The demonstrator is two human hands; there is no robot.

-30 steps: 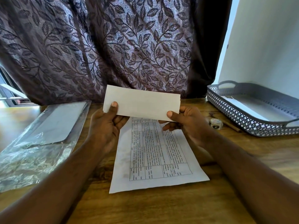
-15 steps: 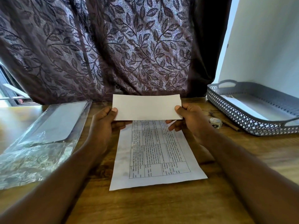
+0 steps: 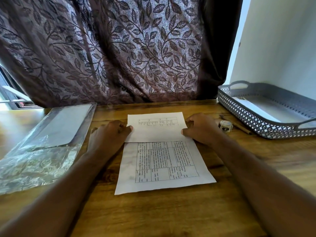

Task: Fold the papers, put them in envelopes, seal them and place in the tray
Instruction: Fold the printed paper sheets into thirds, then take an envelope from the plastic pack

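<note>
Wooden table point(image 3: 171, 212), seen from the head camera. One printed paper point(image 3: 165, 166) lies flat between the two forearms, its table of text facing up. The far third is turned over toward the person as a flap point(image 3: 155, 131), lying down on the sheet, with a little print on its back.

Left hand point(image 3: 109, 134): at the flap's left edge. Thumb tip on top of the edge, fingers curled, knuckles up. It pinches the flap there (fingertips hidden, so how far they reach under cannot be told).

Right hand point(image 3: 200, 129): mirrors it at the flap's right edge, thumb tip on the corner, fingers curled in above it, gripping the same flap.

Just right of the right hand: a small white roll point(image 3: 225, 126) with a dark mark, and beside that a thin brown stick point(image 3: 241, 127) lying on the wood.

Further right, past the roll: grey lattice-walled tray point(image 3: 248, 117) with handles. Something flat and white lies inside it.

Left of the left hand, apart from it: a crinkled clear plastic packet point(image 3: 34, 156), a pale flat item in its far end.

Beyond both hands: dark leaf-patterned curtain point(image 3: 119, 48) hanging to the table's far edge.
</note>
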